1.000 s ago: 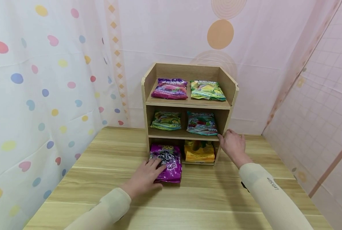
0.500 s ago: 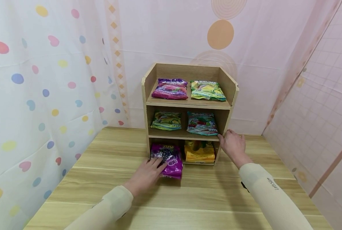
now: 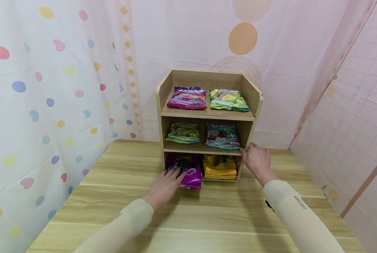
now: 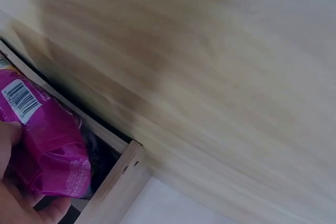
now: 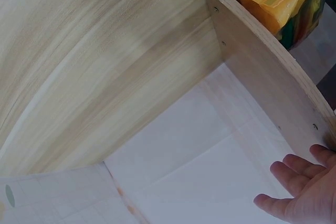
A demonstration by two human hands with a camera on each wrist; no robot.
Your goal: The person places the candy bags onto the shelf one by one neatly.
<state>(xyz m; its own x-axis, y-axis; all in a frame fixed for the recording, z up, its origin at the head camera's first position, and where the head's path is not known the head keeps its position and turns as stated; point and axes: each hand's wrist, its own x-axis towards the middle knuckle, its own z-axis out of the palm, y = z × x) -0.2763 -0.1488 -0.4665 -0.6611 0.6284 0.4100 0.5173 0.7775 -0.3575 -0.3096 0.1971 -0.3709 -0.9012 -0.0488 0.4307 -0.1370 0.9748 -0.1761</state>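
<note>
My left hand [image 3: 164, 184] grips a purple candy bag [image 3: 193, 179] by its near left side, fingers over its top. The bag lies partly inside the bottom left compartment of a three-tier wooden shelf [image 3: 207, 152], its near end jutting out over the front. In the left wrist view its barcode [image 4: 22, 100] shows, with fingers [image 4: 10, 129] on the purple wrapper. My right hand [image 3: 256, 161] rests against the shelf's right side, thumb at the front edge; in the right wrist view its fingers [image 5: 294, 177] are extended beside the side panel [image 5: 273, 72].
A yellow bag [image 3: 220, 170] fills the bottom right compartment. On the middle tier lie a green-yellow bag [image 3: 183, 133] and a teal bag [image 3: 222, 136]. The top tier holds a pink-purple bag [image 3: 188, 98] and a lemon-green bag [image 3: 228, 99]. Patterned curtains [image 3: 195, 38] hang behind the wooden table [image 3: 207, 225].
My left hand has moved forward with the purple candy bag, which has slid deeper into the bottom left compartment. The right hand has stayed at the shelf's side.
</note>
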